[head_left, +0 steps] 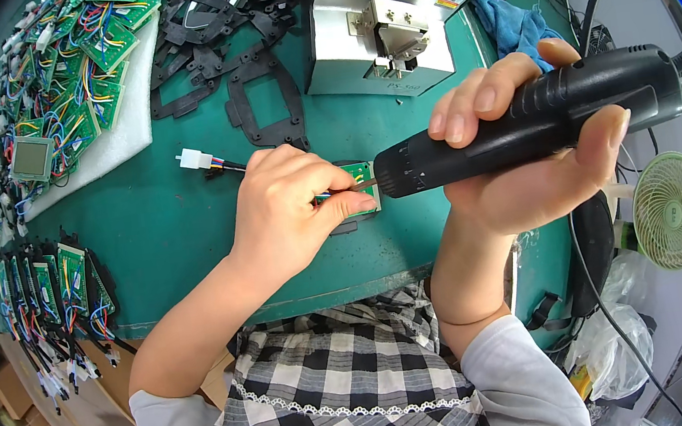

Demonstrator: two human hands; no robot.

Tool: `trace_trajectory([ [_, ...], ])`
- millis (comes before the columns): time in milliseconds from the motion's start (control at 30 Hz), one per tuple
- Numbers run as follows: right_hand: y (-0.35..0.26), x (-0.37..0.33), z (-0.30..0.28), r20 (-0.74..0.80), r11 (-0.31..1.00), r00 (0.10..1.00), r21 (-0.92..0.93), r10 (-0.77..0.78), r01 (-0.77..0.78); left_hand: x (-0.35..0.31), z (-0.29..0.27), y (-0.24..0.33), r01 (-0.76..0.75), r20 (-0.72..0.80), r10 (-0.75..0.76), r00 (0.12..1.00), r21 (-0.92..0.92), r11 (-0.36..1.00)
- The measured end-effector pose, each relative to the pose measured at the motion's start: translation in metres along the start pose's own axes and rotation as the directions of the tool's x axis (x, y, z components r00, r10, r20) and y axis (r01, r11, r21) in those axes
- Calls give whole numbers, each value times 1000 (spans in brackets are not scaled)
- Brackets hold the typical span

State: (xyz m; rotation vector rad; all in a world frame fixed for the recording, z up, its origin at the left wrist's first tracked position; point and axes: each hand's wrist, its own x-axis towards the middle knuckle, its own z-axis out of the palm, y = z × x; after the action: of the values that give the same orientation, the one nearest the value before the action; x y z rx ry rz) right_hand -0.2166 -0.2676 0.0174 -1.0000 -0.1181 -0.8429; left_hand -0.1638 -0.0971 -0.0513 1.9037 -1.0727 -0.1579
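Two bare hands, one black electric screwdriver (534, 117), one green circuit board (366, 172), all about mid-frame over the green desk (197, 286). Screwdriver's long axis runs nearly level, bit (365, 184) pointing left at the board, rear end toward the right edge, slightly higher. Right hand (517, 187): wrapped round the screwdriver body, palm below, fingertips over the top; forearm (471, 269) rises from lower right. Left hand (288, 198): thumb and index narrowed together at the bit, can't tell what's between them; forearm (193, 325) slants up from lower left. One white connector (196, 158) left of that hand, pointing left. One boxy machine (386, 28) top centre, one blue cloth (518, 25) upper right, one green fan (671, 211) far right. Piled boards (98, 72) upper left, too many to count.
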Motion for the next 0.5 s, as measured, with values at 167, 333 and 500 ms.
trace_trajectory([
  [167, 2, 1, -7, 33, 964, 997, -252, -77, 83, -3, -17, 5, -78, 108, 43, 993, 348, 934],
  [333, 4, 6, -12, 97, 860, 994, -502, -52, 94, -12, -15, -3, -88, 151, 31, 988, 385, 919],
  [500, 6, 3, -10, 105, 826, 992, -552, -68, 115, -11, -14, -3, -118, 126, 72, 989, 404, 907],
])
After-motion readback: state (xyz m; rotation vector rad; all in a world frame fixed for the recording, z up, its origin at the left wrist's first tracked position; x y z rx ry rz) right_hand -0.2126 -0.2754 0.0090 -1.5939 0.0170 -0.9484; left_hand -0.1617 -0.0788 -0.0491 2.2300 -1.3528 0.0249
